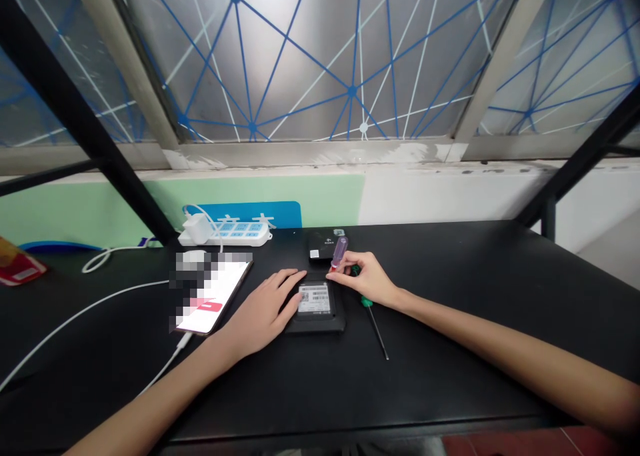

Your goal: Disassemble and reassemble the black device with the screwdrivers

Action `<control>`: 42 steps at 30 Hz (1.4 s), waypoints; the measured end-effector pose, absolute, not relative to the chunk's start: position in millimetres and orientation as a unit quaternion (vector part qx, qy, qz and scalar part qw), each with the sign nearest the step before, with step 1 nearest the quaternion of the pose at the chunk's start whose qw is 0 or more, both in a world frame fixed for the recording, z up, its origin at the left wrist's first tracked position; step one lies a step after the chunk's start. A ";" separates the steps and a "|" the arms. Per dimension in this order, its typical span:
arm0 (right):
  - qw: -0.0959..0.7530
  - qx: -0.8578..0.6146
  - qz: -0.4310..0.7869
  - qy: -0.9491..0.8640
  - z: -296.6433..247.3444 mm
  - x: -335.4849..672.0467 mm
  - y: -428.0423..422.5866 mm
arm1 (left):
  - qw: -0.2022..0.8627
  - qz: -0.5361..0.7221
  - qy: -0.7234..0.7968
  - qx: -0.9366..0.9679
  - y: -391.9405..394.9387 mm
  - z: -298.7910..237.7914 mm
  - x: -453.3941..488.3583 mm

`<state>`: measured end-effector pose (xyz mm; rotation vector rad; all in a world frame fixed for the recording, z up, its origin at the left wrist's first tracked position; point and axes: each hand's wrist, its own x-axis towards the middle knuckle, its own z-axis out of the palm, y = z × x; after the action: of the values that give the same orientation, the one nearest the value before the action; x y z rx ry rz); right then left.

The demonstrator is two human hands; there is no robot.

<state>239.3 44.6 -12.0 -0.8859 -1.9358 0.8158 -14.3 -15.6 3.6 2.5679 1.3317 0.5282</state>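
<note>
A flat black device (320, 325) with a white printed label (315, 298) lies on the black desk in front of me. My left hand (267, 306) rests along its left side, fingers stretched out, with the thumb at the label's edge. Pinched in my right hand (361, 277) is a small screwdriver (340, 251) with a clear purple handle and a red collar. It stands tilted over the device's upper right corner; its tip is hidden by my fingers. Partly under my right hand lies a second screwdriver (375, 326) with a green handle and a metal shaft.
Behind the device sits a black box (325, 245) with a white sticker. To the left are a lit, partly blurred tablet or phone (215, 299) on a white cable (167, 363), and a white power strip (243, 234). A red packet (23, 266) is at the far left.
</note>
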 end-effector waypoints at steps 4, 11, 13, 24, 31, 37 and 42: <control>0.419 -0.347 0.319 -0.776 -12.7 239.7 44.6 | 0.106 0.170 0.454 0.868 -15.7 5.1 -14.1; 0.418 -0.346 0.301 -0.784 -13.8 240.3 44.9 | 0.108 0.180 0.452 0.867 -15.7 5.0 -14.5; 0.414 -0.344 0.303 -0.786 -14.1 240.6 45.0 | 0.103 0.184 0.451 0.867 -15.4 4.6 -14.6; 0.412 -0.333 0.314 -0.788 -8.6 239.2 41.8 | 0.123 0.175 0.452 0.866 -14.1 11.8 -16.6; 0.413 -0.325 0.316 -0.790 -8.9 240.1 40.7 | 0.068 0.076 0.493 0.864 6.8 32.7 -16.7; 0.422 -0.320 0.308 -0.791 -12.0 239.0 42.0 | 0.023 0.028 0.571 0.820 11.5 33.3 -5.8; 0.416 -0.344 0.350 -0.766 -13.8 238.3 46.2 | 0.041 0.041 0.560 0.826 2.4 26.2 -6.1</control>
<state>238.3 46.2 -13.8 -0.8633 -1.9234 0.8785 -6.1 2.4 26.2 2.5296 1.7155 0.1241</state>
